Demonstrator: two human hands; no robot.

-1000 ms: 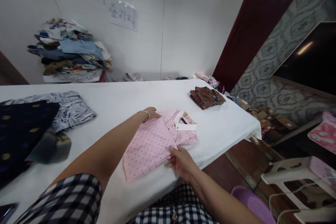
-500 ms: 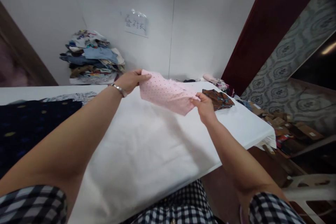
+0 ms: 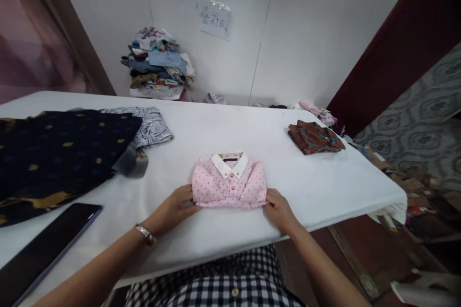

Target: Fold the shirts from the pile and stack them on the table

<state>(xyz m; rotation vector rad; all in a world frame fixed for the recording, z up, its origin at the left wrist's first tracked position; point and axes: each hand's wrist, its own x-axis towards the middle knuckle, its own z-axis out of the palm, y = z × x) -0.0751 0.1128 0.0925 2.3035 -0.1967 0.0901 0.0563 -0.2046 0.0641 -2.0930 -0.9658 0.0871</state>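
A small pink dotted shirt (image 3: 230, 182) with a white collar lies folded, collar up and facing away from me, on the white table (image 3: 324, 187) near its front edge. My left hand (image 3: 175, 208) rests at the shirt's lower left corner, fingers curled against the fabric edge. My right hand (image 3: 279, 208) sits at the lower right corner, fingers tucked at the fold. Both hands touch the shirt on the table. A metal bracelet is on my left wrist.
A dark navy garment with yellow spots (image 3: 54, 153) spreads over the left of the table, over a newsprint-patterned cloth (image 3: 153, 127). A black tablet (image 3: 43, 249) lies front left. A folded brown patterned garment (image 3: 315, 136) sits right. A clothes pile (image 3: 158, 64) stands by the wall.
The shirt went from being held up in the air between both hands to lying folded on the table, collar up. My view swung left and down.
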